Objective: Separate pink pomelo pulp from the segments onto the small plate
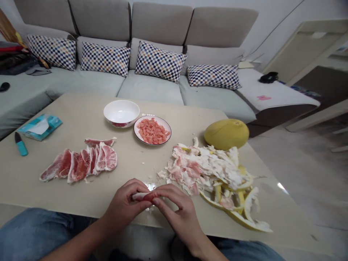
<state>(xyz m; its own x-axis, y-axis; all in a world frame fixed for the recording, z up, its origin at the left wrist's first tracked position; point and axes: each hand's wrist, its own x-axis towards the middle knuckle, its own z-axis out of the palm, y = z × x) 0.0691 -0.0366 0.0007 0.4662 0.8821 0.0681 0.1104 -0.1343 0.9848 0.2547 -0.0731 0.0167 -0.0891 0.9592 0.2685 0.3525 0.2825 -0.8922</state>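
Between my two hands, just above the table's near edge, is a pink pomelo segment with white membrane on its left end. My left hand grips that end between thumb and fingers. At the other end, my right hand pinches the red flesh with thumb and forefinger. Several unpeeled pomelo segments lie in a row to the left. A plate beyond my hands holds loose pink pulp. To the right is a heap of white membrane and pith with yellow rind.
A white bowl stands left of the plate. One whole pomelo sits behind the peel heap. At the table's left are a tissue pack and a teal-handled knife. A sofa with checkered cushions runs along the far side.
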